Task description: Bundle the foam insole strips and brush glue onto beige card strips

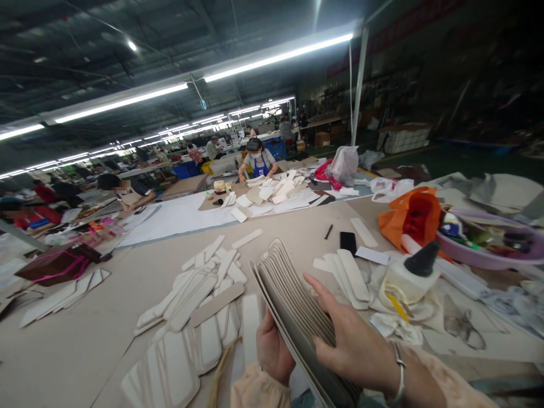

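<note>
A fanned stack of thin beige strips (289, 289) stands on edge in front of me. My left hand (272, 351) grips it from below and behind, fingers wrapped round its lower edge. My right hand (351, 340), with a bracelet at the wrist, lies over the right face of the stack, fingers pressed against the pieces. Several more rounded white and beige strips (199, 294) lie spread over the brown table (85, 340) to the left.
A white glue bottle with a black nozzle (410, 275) stands at the right, by an orange bag (412, 215), a purple basin (493, 258), scissors (463, 328) and a black phone (347, 242). Other people work at tables farther back.
</note>
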`<state>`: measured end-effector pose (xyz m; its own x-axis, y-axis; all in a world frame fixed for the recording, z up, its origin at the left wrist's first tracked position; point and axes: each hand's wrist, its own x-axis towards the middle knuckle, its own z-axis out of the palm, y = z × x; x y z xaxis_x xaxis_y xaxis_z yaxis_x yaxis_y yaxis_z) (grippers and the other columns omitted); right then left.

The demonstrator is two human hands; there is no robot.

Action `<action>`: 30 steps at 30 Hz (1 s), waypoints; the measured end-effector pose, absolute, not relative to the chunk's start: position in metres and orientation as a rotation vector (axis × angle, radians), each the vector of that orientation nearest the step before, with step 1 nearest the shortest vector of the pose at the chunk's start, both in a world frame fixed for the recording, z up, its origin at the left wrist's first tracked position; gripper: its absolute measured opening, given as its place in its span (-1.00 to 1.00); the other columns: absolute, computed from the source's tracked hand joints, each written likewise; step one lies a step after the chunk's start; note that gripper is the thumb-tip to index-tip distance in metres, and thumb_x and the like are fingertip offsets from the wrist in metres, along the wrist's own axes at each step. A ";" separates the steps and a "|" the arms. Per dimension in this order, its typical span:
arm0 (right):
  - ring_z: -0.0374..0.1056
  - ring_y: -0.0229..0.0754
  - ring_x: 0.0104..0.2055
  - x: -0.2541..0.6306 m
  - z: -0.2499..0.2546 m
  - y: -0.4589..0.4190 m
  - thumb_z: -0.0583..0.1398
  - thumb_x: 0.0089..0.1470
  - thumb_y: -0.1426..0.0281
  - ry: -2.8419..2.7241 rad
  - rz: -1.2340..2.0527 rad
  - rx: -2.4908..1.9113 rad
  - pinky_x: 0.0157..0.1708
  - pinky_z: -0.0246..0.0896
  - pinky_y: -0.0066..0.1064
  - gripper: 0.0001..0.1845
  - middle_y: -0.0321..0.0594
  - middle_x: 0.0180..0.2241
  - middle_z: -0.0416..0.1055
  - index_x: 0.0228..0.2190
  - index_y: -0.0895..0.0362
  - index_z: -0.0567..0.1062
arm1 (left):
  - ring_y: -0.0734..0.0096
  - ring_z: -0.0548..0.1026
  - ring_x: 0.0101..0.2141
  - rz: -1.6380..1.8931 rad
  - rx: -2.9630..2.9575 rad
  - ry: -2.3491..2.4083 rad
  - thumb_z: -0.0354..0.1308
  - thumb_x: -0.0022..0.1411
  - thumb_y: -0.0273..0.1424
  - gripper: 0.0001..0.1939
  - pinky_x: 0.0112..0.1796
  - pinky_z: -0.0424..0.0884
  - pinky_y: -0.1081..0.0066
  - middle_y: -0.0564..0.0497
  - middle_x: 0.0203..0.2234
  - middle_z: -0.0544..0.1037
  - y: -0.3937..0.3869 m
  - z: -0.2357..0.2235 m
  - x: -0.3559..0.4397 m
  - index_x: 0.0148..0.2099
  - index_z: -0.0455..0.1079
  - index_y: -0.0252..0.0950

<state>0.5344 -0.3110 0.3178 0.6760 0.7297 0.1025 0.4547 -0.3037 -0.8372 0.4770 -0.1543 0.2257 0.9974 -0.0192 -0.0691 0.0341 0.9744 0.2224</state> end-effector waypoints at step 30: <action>0.25 -0.12 0.15 0.523 0.324 -0.308 0.12 -0.15 0.55 -1.194 0.186 -1.957 0.16 0.17 -0.30 -0.20 -0.22 0.15 0.29 0.19 0.02 0.22 | 0.25 0.30 0.15 -0.032 0.309 -0.176 -0.32 0.38 -0.32 -0.46 0.25 -0.05 0.29 -0.10 -0.09 0.56 -0.148 0.248 0.460 0.04 0.46 -0.37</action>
<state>0.5228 -0.3083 0.3238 0.5402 0.7962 0.2727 0.6759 -0.2173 -0.7043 0.4600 -0.1484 0.2481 0.9841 -0.0579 0.1678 0.0041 0.9524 0.3049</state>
